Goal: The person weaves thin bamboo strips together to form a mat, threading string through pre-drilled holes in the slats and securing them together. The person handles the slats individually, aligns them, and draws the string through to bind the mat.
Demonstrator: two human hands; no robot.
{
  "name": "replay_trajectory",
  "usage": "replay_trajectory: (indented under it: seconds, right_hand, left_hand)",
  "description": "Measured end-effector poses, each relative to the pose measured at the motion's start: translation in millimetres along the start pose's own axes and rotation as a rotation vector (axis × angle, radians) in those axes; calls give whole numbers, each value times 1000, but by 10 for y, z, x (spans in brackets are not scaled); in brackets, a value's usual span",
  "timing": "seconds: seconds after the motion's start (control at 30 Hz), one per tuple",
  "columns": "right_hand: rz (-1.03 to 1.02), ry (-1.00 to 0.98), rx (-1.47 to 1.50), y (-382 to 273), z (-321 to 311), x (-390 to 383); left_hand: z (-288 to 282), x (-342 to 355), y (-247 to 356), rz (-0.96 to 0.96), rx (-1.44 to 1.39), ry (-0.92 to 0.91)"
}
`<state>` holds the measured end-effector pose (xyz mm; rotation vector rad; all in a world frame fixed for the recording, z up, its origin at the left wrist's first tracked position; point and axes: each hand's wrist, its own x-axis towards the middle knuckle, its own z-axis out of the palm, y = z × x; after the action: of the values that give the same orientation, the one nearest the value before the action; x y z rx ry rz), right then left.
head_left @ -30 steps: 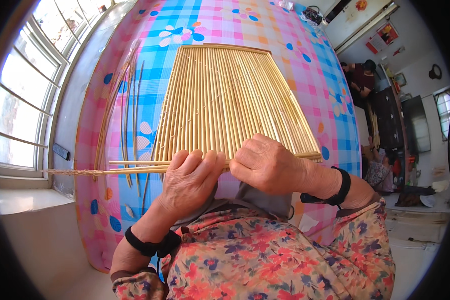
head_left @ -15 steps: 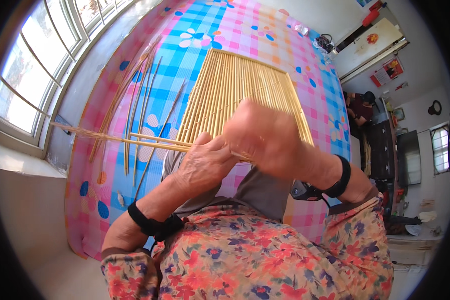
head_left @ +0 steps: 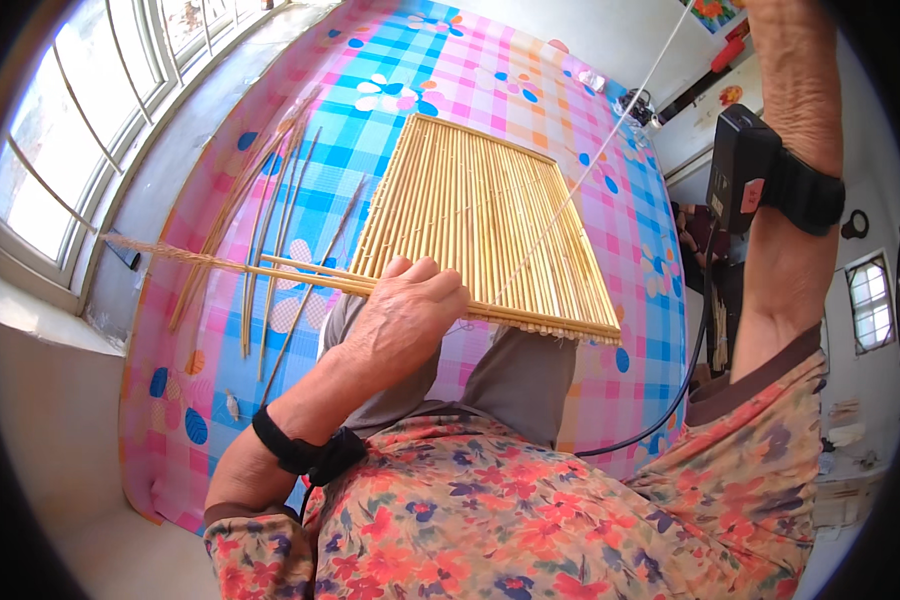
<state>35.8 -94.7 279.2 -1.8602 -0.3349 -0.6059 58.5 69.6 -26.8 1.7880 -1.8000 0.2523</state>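
Note:
My left hand (head_left: pixel 417 305) is closed around the near edge of a panel of straw-coloured stalks (head_left: pixel 480 210), at its left corner. Loose stalks (head_left: pixel 315 278) stick out to the left from under this grip, one ending in a feathery tip. A pale thread (head_left: pixel 600 150) runs taut from the near edge of the panel up past the top of the picture. My right arm is raised high at the upper right; only the wrist end of my right hand (head_left: pixel 792 45) shows, its fingers cut off by the picture's edge. The panel rests over my lap.
Several loose stalks (head_left: pixel 260 230) lie on the left of the pink and blue checked cover (head_left: pixel 390 55). A barred window (head_left: pixel 65 130) is on the left. A black cable (head_left: pixel 660 425) hangs from the device on my right wrist. Another person (head_left: pixel 692 225) is partly visible far right.
My right hand has swung from the panel's near edge up to the upper right, and the taut thread now shows. My left hand keeps its grip; the panel tilts a little.

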Motion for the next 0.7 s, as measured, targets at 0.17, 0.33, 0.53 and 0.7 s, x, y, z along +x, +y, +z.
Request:
replay_trajectory:
  seconds: [0.17, 0.33, 0.53, 0.7]
  right_hand:
    - [476, -638, -605, 1140, 210, -1123]
    - [280, -744, -757, 1426, 243, -1864]
    - [171, -873, -853, 1540, 229, -1884]
    - [88, -942, -874, 1572, 190, -1810]
  left_hand:
    - [93, -137, -68, -103, 9, 70]
    - [128, -82, -14, -87, -13, 123]
    - [138, -111, -2, -141, -45, 208]
    - [119, -120, -12, -137, -32, 190]
